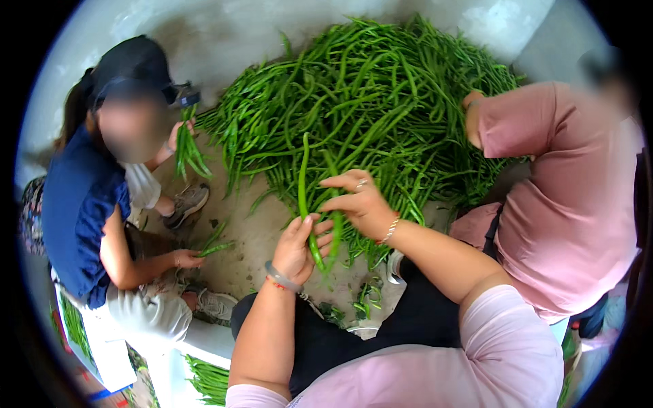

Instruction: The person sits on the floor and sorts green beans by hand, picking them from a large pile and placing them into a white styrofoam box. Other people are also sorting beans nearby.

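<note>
My left hand (295,250) is closed loosely around a long green chili pepper (302,191), which stands up past the thumb. Just to the right, my right hand (359,201) has its fingertips on a second green chili pepper (336,232). Motion blurs this one, and its lower end passes close to my left fingers. My right thumb is hidden. Beyond both hands rises a large heap of long green peppers (367,102) on the floor.
A person in blue (81,204) at the left holds peppers in both hands. A person in pink (561,204) reaches into the heap at the right. Pepper scraps (367,301) lie between my legs. White containers with peppers (209,380) stand at lower left.
</note>
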The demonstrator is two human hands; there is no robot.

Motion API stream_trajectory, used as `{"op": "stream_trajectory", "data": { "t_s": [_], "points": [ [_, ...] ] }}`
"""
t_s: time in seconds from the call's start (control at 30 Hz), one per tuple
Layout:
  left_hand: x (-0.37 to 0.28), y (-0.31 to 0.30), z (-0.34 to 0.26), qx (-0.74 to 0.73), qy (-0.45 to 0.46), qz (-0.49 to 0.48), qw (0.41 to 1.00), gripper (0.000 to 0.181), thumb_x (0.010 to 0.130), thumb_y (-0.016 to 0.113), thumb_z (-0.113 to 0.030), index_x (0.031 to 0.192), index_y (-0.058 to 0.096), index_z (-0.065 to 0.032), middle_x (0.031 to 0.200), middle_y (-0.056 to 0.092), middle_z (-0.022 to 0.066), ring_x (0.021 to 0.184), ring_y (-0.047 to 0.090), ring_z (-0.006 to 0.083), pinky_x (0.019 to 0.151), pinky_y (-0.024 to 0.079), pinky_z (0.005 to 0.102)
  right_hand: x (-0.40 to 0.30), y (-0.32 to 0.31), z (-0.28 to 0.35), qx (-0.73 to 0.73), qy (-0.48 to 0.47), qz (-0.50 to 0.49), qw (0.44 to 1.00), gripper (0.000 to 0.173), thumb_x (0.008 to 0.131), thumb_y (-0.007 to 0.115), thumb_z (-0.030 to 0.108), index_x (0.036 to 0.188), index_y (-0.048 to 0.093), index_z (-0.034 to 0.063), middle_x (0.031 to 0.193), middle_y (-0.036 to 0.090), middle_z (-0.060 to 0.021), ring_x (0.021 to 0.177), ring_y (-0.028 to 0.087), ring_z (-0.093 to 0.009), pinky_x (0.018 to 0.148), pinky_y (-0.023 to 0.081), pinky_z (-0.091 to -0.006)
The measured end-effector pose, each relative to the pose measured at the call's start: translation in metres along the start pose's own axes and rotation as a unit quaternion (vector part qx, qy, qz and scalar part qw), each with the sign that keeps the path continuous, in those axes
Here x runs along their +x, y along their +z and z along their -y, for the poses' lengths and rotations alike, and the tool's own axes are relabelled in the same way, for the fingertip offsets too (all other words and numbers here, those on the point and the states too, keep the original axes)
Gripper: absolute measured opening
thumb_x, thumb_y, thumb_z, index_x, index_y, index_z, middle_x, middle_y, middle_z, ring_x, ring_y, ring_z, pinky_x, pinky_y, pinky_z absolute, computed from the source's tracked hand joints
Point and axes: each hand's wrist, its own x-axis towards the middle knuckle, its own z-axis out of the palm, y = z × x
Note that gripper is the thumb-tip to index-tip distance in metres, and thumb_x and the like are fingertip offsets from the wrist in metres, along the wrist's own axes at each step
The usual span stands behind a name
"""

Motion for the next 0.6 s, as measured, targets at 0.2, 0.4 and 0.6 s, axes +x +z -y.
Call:
{"op": "stream_trajectory", "data": {
  "t_s": [0.2,0.4,0.6],
  "points": [
    [0.005,0.006,0.013,0.061,0.001,-0.028,0.998,0.021,0.079,0.044,-0.007,0.098,0.037,-0.0082,0.075,0.045,0.0023,0.060,0.046,0.0118,0.050,0.040,0.0242,-0.016,0.045,0.001,0.046,0.060,-0.054,0.996,0.021,0.061,0.052,0.007,0.082,0.054,0.0039,0.089,0.050,-0.0088,0.080,0.050,-0.024,0.068,0.042,-0.0291],
    [0.019,-0.007,0.012,0.009,0.011,-0.091,0.996,0.019,0.079,0.040,-0.008,0.098,0.041,-0.0073,0.084,0.050,0.0042,0.071,0.048,0.0145,0.059,0.041,0.0273,-0.021,0.068,-0.008,0.028,-0.033,-0.005,0.999,0.027,0.063,0.051,0.005,0.090,0.051,0.0023,0.093,0.048,-0.0112,0.083,0.049,-0.026,0.070,0.042,-0.0304],
    [0.023,-0.010,0.001,-0.081,0.005,-0.172,0.982,0.013,0.075,0.038,-0.007,0.087,0.039,-0.0049,0.079,0.049,0.0100,0.075,0.049,0.0228,0.066,0.042,0.0362,-0.013,0.046,-0.112,-0.183,0.032,0.245,0.951,0.018,0.066,0.046,0.011,0.080,0.056,0.0051,0.084,0.052,-0.0127,0.076,0.052,-0.025,0.064,0.043,-0.0332]
  ]
}}
